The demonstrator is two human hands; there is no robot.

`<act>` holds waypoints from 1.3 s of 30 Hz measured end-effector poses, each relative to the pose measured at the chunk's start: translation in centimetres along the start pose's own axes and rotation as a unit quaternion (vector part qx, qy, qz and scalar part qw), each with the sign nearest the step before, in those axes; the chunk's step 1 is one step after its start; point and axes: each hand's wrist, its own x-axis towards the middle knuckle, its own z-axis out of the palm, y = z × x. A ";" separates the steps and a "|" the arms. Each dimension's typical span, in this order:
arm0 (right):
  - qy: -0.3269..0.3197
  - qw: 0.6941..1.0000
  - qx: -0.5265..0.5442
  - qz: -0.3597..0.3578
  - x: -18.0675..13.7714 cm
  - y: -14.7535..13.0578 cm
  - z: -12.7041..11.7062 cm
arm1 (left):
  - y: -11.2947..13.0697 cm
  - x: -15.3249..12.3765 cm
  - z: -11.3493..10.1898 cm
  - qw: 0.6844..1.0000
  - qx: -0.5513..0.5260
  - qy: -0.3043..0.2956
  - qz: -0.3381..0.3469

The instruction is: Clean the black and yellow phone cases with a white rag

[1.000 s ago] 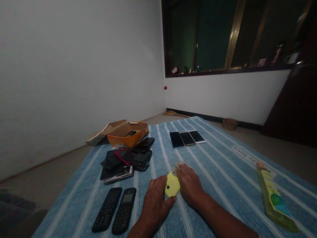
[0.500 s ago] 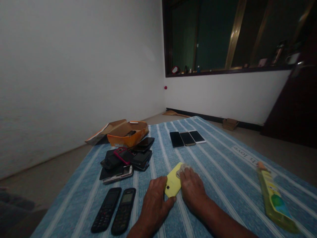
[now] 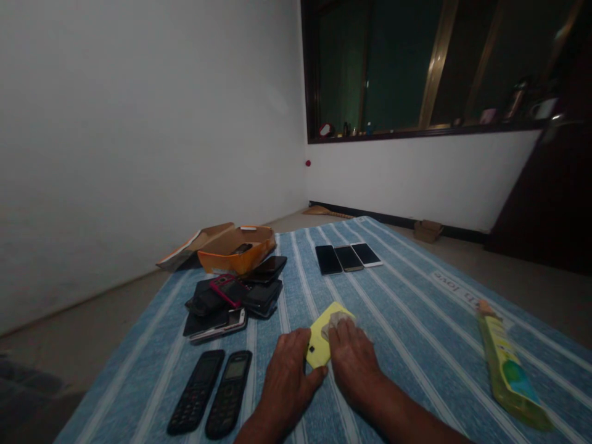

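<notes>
A yellow phone lies on the blue striped cloth in front of me. My left hand grips its near left edge with thumb and fingers. My right hand lies on top of the phone and presses a small pale rag against it, fingers curled over the rag. Most of the phone's lower half is hidden under the two hands.
Two black keypad phones lie at the near left. A heap of several phones sits beyond them beside an orange box. Three smartphones lie in a row farther back. A yellow-green bottle lies at right.
The right hand with the rag slid back and forth over the yellow phone, which turned slightly under it. The left hand stayed put at its edge.
</notes>
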 end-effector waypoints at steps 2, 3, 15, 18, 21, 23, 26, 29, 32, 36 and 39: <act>-0.017 1.000 0.005 -0.007 0.2 0.3 -0.4 | 0.2 0.0 -0.1 1.000 0.002 -0.009 -0.004; -0.023 1.000 0.007 -0.004 0.4 0.5 -0.6 | 0.2 0.0 -0.2 1.000 0.004 -0.013 -0.006; 0.007 0.998 0.053 -0.025 0.3 0.4 0.8 | 0.3 0.0 0.2 1.000 0.014 -0.004 0.002; -0.001 0.998 0.068 -0.013 0.9 1.2 0.6 | 0.4 -0.1 0.0 1.000 0.011 -0.004 0.001; 0.010 0.995 0.096 -0.033 0.9 1.1 1.2 | 0.5 0.0 0.1 1.000 0.010 -0.004 -0.002; 0.034 0.988 0.130 -0.081 0.8 0.6 1.9 | 0.3 0.0 0.3 1.000 0.009 0.007 0.001; 0.067 0.969 0.182 -0.155 0.9 -0.2 2.5 | -0.2 0.2 0.8 0.999 -0.001 0.026 0.018; 0.065 0.960 0.208 -0.173 1.8 0.0 2.3 | -0.4 0.1 0.9 0.999 -0.008 0.036 0.025; 0.046 0.968 0.202 -0.140 3.1 0.9 1.7 | -0.2 0.0 0.7 0.999 -0.003 0.032 0.016; 0.034 0.981 0.178 -0.062 4.3 2.2 1.5 | 0.0 -0.1 0.5 0.999 0.000 0.035 0.011; 0.031 0.984 0.174 -0.033 4.6 2.5 1.6 | -0.2 -0.1 0.6 0.999 0.004 0.041 0.011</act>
